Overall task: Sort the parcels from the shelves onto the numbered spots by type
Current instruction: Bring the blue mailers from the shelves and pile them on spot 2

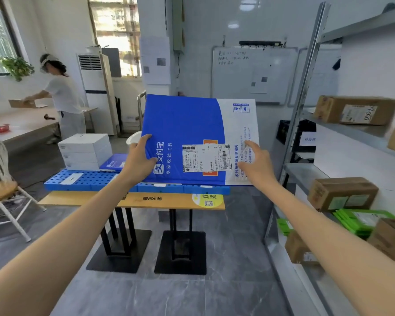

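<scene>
- While the blue-and-white mailer (192, 124) is held in the air above the desk (169, 200), no numbered spot is yet given to it.
- Its left edge is gripped by the left hand (140, 157); the right hand (257, 165) is laid on its right edge, but a real grip cannot be told.
- White boxes (84, 151) are stacked by label 1 on the blue tray (89, 181), with a blue parcel (113, 163) beside them.
- Brown cartons (342, 192) and green packets (360, 221) are seen on the shelves (351, 131), so much sorting is judged to remain.
</scene>
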